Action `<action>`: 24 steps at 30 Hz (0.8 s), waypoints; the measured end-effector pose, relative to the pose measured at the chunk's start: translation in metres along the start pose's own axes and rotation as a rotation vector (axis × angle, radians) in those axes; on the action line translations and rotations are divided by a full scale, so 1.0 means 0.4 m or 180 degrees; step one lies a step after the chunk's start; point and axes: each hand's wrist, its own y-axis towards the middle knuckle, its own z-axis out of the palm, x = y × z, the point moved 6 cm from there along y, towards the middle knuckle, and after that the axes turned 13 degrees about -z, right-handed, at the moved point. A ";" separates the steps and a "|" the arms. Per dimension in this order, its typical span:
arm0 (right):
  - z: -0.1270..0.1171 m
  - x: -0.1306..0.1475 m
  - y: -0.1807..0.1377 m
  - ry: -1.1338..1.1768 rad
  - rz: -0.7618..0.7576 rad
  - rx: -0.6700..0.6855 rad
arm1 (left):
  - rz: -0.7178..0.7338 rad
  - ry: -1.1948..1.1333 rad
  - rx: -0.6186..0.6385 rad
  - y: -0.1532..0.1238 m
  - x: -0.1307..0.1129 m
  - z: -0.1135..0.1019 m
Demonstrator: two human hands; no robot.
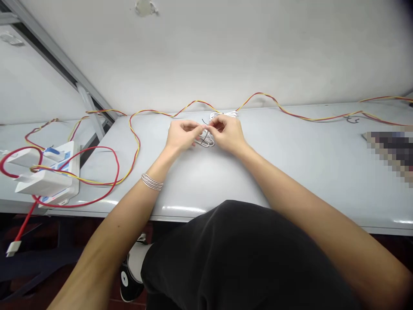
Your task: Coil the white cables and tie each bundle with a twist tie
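My left hand [183, 135] and my right hand [227, 132] meet at the middle of the grey shelf, fingertips pinched close together. Between them is a thin black twist tie [205, 137], its ends sticking out above and below the fingers. Both hands are closed on it. A coiled white cable [208, 141] lies right under the fingertips, partly covered by the left hand. Behind the right hand, another bundle of white cable [231, 114] shows; whether it joins the first coil is hidden.
A white power strip [75, 172] with plugged-in white adapters [43, 183] stands at left. A red-and-yellow twisted wire [284, 113] runs along the wall. Loose dark ties [352, 119] and a pixelated object [393, 148] lie at right. A red cable [25, 224] hangs over the shelf edge.
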 end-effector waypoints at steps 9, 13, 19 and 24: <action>0.030 0.012 -0.012 0.0433 0.0096 0.0173 | 0.0201 -0.0238 -0.0396 0.014 0.007 -0.012; 0.040 -0.002 -0.013 0.0965 0.0723 0.0023 | 0.0279 -0.0405 -0.0385 0.018 0.008 -0.014; 0.045 0.013 -0.015 0.1486 0.1260 -0.0169 | 0.0380 -0.0322 -0.0334 0.023 0.008 -0.007; 0.041 0.026 -0.014 0.1482 0.1311 -0.0030 | 0.0517 -0.0239 -0.0357 0.023 0.011 -0.006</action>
